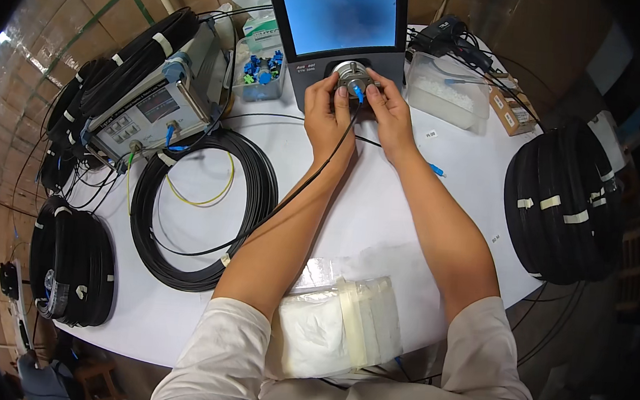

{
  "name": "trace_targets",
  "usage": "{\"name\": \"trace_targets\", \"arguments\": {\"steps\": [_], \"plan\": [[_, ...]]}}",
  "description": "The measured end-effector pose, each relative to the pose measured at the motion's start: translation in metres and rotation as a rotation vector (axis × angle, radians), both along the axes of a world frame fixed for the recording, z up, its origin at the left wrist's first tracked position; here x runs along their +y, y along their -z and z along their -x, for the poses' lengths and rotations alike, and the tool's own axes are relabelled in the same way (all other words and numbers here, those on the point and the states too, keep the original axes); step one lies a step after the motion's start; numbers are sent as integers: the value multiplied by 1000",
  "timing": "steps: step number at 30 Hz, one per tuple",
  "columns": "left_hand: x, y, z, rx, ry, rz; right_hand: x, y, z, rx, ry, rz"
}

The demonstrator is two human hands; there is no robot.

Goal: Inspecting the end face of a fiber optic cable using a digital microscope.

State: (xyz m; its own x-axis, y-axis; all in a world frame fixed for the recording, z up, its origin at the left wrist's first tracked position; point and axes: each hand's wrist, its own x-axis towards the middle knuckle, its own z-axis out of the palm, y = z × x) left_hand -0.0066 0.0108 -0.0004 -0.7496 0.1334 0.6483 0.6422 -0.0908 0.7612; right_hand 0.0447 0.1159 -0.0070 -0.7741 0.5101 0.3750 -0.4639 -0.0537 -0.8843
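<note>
Your left hand (329, 109) and right hand (389, 109) — fingertips pinched together on the blue connector (357, 91) — meet at the inspection scope's metal port (350, 73); black cable (314, 175) trails below.

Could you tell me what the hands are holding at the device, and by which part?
Both hands, left and right, pinch the blue connector at the cable end, at the round metal port below the screen.
</note>
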Motion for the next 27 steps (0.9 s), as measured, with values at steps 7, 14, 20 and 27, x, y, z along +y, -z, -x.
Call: {"name": "trace_targets", "arguments": {"steps": [7,14,20,27], "plan": [[0,4,2,-38,-12,6,3,2,2,3,-47,40],[1,3,1,-28,-25,33,4,4,2,-2,-24,16],[-2,0,6,188,-74,99,-3,4,3,12,0,73],[-3,-1,4,103,-35,79,2,8,5,-12,64,8]]}}
